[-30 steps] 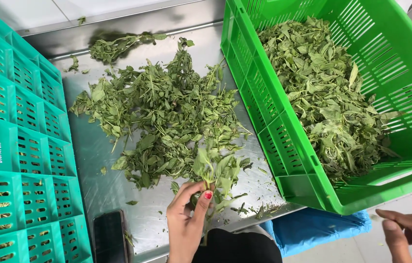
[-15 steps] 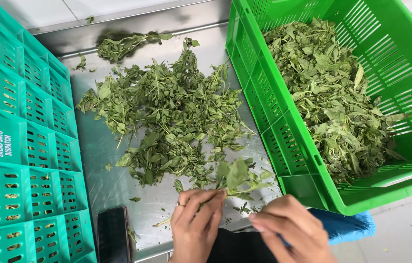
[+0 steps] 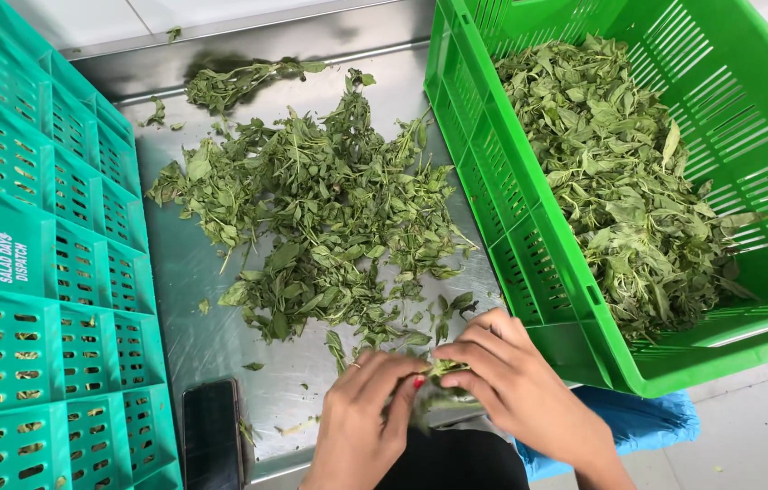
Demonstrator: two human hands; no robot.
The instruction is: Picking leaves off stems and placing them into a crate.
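Observation:
A heap of green leafy herb sprigs [image 3: 320, 209] lies spread over a steel table [image 3: 211, 299]. At the table's near edge my left hand [image 3: 361, 417] and my right hand [image 3: 515, 381] meet, both pinching one small herb sprig [image 3: 441, 370] between the fingertips. The sprig is mostly hidden by my fingers. A bright green crate [image 3: 529, 218] on the right, tilted toward me, holds a thick pile of picked leaves [image 3: 629, 172].
Stacked teal crates [image 3: 30, 299] wall off the left side. A dark phone [image 3: 212, 434] lies flat at the table's front edge, left of my hands. A blue object [image 3: 647, 422] sits under the green crate. A small separate bunch of herbs [image 3: 239, 82] lies at the back.
My right hand came in from the lower right and joined my left hand on the sprig. The left hand has drawn the sprig back toward the table's near edge.

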